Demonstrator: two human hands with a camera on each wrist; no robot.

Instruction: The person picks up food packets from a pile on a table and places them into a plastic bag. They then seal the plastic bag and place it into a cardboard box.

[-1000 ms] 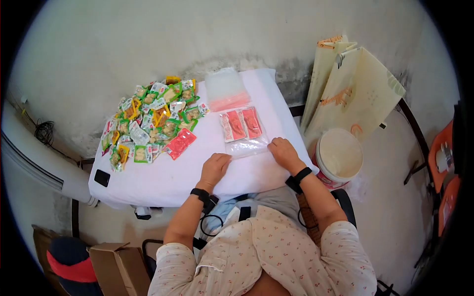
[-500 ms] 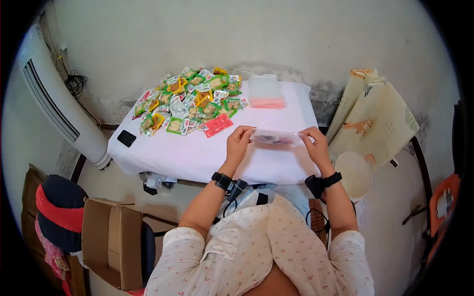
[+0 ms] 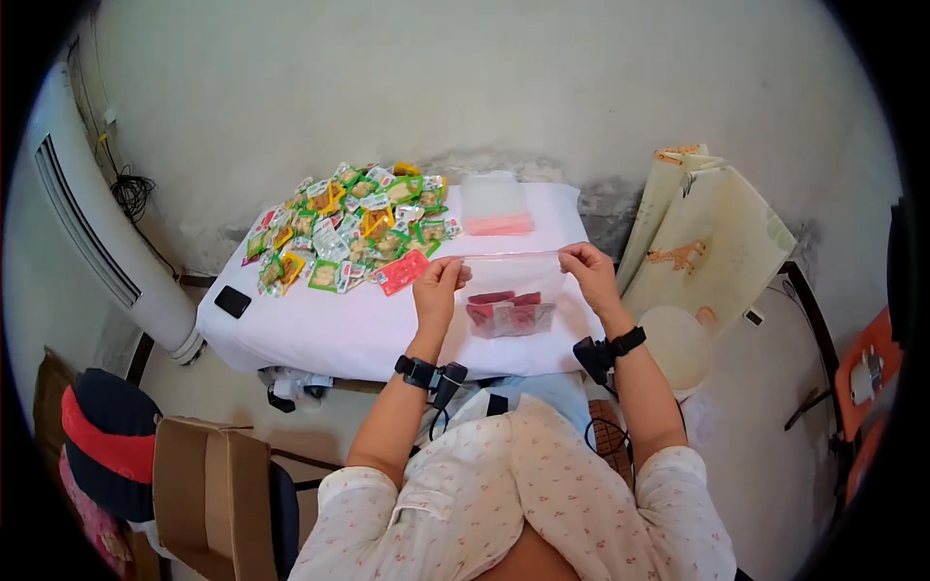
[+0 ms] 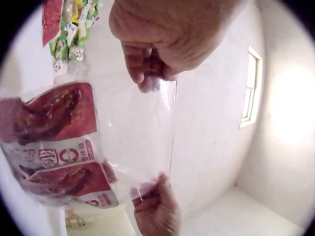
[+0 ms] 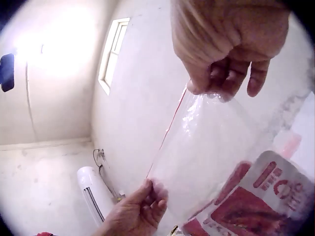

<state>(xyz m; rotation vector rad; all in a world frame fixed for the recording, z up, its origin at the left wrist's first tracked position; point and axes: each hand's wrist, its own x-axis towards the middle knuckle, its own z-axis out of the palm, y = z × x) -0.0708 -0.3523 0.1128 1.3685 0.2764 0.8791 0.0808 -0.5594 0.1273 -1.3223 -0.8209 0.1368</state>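
Shirt point(image 3: 465, 479), lower centre of the frame: off-white, strewn with small reddish sprigs; open neckline at the bottom edge. Patch pocket point(image 3: 426, 501), same print, left of centre. Left sleeve point(image 3: 360, 496) and right sleeve point(image 3: 676, 474): short, matching. Left wrist strap point(image 3: 416, 371) and right wrist strap point(image 3: 629, 341): black, each with a dark, blocky camera unit and thin black cable. Left hand point(image 3: 438, 288), right hand point(image 3: 593, 275): bare.
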